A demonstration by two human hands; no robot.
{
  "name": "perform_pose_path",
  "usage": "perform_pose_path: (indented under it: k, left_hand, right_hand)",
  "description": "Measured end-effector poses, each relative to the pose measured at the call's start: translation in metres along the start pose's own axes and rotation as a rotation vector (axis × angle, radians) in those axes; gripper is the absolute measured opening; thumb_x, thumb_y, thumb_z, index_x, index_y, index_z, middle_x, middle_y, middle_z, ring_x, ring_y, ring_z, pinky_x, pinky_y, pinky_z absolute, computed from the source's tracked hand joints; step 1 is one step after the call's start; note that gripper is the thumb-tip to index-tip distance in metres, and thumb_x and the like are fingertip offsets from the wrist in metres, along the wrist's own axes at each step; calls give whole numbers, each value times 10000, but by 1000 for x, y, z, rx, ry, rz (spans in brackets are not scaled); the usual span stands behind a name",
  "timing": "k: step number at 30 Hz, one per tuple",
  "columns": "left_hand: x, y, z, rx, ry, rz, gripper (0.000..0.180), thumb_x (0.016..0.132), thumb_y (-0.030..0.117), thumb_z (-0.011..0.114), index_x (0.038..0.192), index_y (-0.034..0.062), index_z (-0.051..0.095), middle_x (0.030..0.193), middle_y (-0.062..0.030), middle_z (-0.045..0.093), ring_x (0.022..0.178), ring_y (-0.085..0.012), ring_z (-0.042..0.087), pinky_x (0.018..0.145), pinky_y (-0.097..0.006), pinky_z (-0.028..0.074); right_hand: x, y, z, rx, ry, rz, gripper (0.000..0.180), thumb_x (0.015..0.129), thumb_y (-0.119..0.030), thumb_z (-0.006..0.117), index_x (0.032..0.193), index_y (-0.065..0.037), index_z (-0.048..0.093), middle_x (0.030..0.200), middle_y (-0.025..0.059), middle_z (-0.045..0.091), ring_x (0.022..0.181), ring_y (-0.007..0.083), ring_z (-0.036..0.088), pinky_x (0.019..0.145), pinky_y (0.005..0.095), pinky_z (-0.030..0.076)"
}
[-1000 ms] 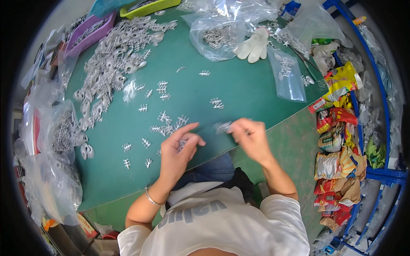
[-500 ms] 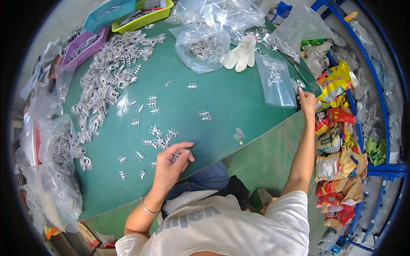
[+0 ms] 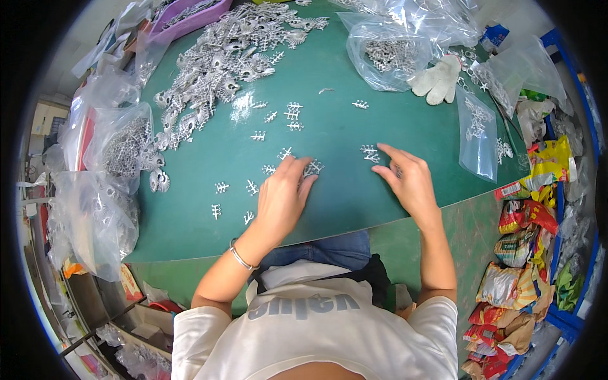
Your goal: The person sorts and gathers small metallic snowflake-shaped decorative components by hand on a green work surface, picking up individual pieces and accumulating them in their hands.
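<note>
Two hands work on the mat: the left hand (image 3: 282,199) and the right hand (image 3: 405,180). About a dozen small metal sprues (image 3: 293,115) lie scattered singly. One large heap of castings (image 3: 218,69) sits beyond. One white glove (image 3: 436,79) lies there. One purple tray (image 3: 190,16) shows.

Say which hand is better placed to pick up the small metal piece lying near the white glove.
Right, probably. The right hand lies on the same side of the green mat as that piece; the left hand rests farther away, its fingers over another piece.
</note>
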State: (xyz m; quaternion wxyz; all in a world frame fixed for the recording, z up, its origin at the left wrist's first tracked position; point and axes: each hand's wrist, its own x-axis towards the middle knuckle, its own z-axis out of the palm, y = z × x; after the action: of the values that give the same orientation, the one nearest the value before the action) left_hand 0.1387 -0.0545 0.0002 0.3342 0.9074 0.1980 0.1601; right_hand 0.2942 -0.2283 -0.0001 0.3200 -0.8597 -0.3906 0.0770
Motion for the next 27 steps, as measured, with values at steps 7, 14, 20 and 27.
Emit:
perform_pose_path:
  k: [7, 14, 20, 27]
  left_hand:
    - [6, -5, -4, -159, -86, -16, 353, 745, 49, 692, 1081, 16, 589, 720, -84, 525, 588, -181, 501, 534, -328, 421]
    - [11, -10, -2, -1821, -419, -843, 522, 943, 294, 477, 1309, -61, 363, 1161, -174, 548, 912, -213, 590, 701, -310, 516]
    - [4, -7, -4, -2139, -483, -716, 608, 967, 423, 278, 1335, -56, 340, 1437, -222, 269, 1328, -346, 284, 1078, -451, 252]
    - [-3, -7, -13, -1664, -524, -705, 536, 972, 339, 330, 1335, -55, 345, 1420, -221, 304, 1313, -316, 324, 1043, -429, 321]
  right_hand:
    - [2, 7, 19, -63, 128, -105, 197, 736, -141, 711, 877, -23, 639, 667, 90, 555, 544, 249, 538, 502, 347, 422]
    - [-1, 12, 17, 202, 190, 30, 195, 776, -56, 673, 965, -31, 634, 619, 69, 501, 521, 145, 473, 507, 281, 405]
    - [-4, 7, 3, 1248, 35, 471, 241, 964, -161, 443, 1073, 20, 556, 687, -6, 455, 501, 65, 393, 429, 192, 295]
    - [-5, 2, 5, 970, 53, 442, 185, 899, -83, 557, 1044, 28, 589, 664, -49, 446, 564, 31, 408, 458, 186, 291]
